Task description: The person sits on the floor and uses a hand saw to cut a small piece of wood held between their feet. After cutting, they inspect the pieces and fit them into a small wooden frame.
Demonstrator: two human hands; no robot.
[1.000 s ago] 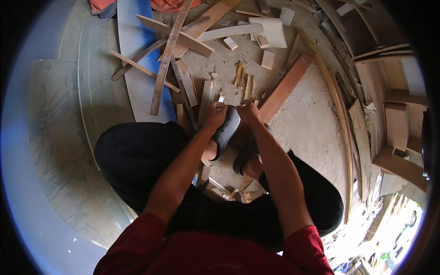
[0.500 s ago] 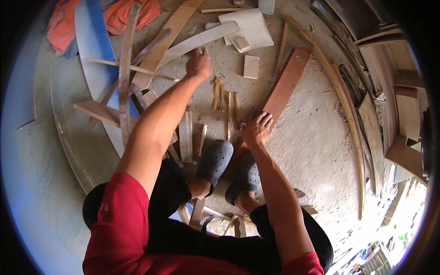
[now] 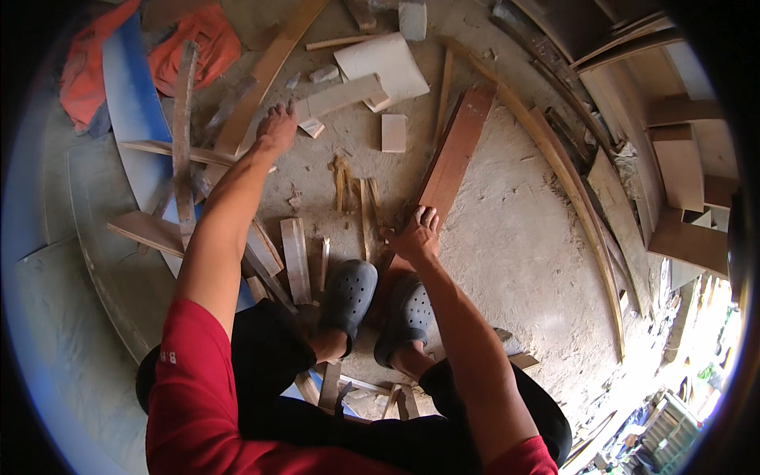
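Observation:
Reaching forward on the left, my left hand [image 3: 277, 128] has its fingers closed over the near part of a pale flat strip [image 3: 340, 96]. The strip's far end lies across a cream sheet [image 3: 396, 67]. A reddish-brown board [image 3: 459, 150] runs from between my feet away to the far right. My right hand [image 3: 416, 237] grips it near its middle, fingers across the top and thumb out to the left. The board's near end is partly hidden by my hand and my grey clogs [image 3: 348, 297]. Close to the left hand sits a small block [image 3: 313, 128].
Scrap wood lies left of my feet, including a short slat [image 3: 295, 261]. A blue-and-white panel [image 3: 138, 103] and orange cloth [image 3: 194, 51] are farther left. A flat block [image 3: 393, 133] lies ahead. Long curved timber [image 3: 566, 178] and wooden cabinet-like pieces [image 3: 681, 170] line the right.
The whole view has shifted. My left hand has moved left, and the pale strip now lies farther over the cream sheet. My right hand stays on the reddish-brown board.

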